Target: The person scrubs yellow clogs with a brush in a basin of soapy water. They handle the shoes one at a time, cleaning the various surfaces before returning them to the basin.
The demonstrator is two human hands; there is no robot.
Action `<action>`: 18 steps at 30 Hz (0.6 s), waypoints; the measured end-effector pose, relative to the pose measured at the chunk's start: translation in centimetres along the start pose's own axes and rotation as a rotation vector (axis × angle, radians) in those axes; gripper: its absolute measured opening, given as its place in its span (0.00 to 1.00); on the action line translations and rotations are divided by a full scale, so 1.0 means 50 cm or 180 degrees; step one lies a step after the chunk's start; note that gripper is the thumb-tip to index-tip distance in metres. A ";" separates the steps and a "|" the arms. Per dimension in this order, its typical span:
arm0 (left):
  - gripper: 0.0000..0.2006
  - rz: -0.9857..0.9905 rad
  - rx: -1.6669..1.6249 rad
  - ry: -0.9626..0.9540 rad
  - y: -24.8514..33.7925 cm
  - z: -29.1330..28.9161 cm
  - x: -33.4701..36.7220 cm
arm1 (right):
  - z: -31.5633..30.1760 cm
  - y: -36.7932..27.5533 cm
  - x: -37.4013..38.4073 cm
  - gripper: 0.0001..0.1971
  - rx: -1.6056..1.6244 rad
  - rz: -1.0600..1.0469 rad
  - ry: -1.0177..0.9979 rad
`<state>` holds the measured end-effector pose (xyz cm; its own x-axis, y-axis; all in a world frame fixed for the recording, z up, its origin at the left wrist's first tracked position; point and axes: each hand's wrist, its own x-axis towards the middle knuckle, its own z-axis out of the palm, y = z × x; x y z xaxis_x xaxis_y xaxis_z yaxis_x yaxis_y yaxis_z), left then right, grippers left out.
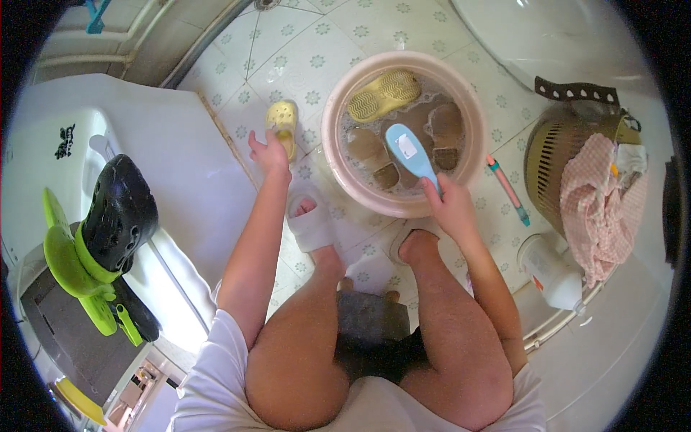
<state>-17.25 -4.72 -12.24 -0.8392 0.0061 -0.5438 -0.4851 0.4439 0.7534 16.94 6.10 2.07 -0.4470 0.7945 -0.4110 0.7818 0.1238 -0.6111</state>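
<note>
Head view: blue scrub brush [411, 153] is gripped by closed right hand [448, 204] over pink basin [400, 205]; small yellow clog [282, 124] on tiled floor [317, 61] is pinched by left hand [268, 152].

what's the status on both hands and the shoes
Left hand grips yellow clog on floor. Right hand holds blue brush over basin. Yellow shoe, brown sandals soaking. Nothing in the way.
</note>
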 end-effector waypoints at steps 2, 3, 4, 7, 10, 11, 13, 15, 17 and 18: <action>0.32 0.2573 0.2008 0.0573 0.027 -0.001 -0.022 | -0.010 0.016 0.010 0.20 0.0060 0.0001 0.0105; 0.30 0.3124 0.1924 0.0182 0.043 0.013 -0.044 | -0.019 0.029 0.013 0.19 0.0102 0.0022 0.0208; 0.28 0.3661 0.1808 -0.0258 0.084 0.045 -0.105 | -0.033 0.046 0.011 0.19 0.0074 0.0074 0.0242; 0.27 0.3750 0.1565 -0.1878 0.139 0.125 -0.213 | -0.047 0.046 0.017 0.19 0.0140 0.0061 0.0438; 0.29 0.4331 0.2277 -0.2112 0.118 0.190 -0.232 | -0.059 0.046 0.019 0.18 0.0237 0.0174 0.0416; 0.31 0.4656 0.2720 -0.2054 0.111 0.202 -0.228 | -0.058 0.046 0.019 0.18 0.0283 0.0229 0.0398; 0.33 0.4626 0.3211 -0.2073 0.109 0.216 -0.220 | -0.057 0.047 0.014 0.18 0.0321 0.0315 0.0392; 0.35 0.4575 0.3699 -0.2114 0.106 0.225 -0.222 | -0.055 0.047 0.005 0.18 0.0591 0.0219 0.0443; 0.39 0.4498 0.3811 -0.2095 0.100 0.231 -0.218 | -0.053 0.052 0.003 0.18 0.0527 0.0259 0.0390; 0.39 0.4507 0.3808 -0.2103 0.097 0.232 -0.214 | -0.052 0.054 0.002 0.18 0.0459 0.0290 0.0322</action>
<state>-7.76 7.77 -7.04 -0.0647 0.9906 -0.1203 0.9616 0.0941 0.2577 20.14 8.06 2.14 -0.3255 0.8552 -0.4034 0.7435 -0.0321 -0.6680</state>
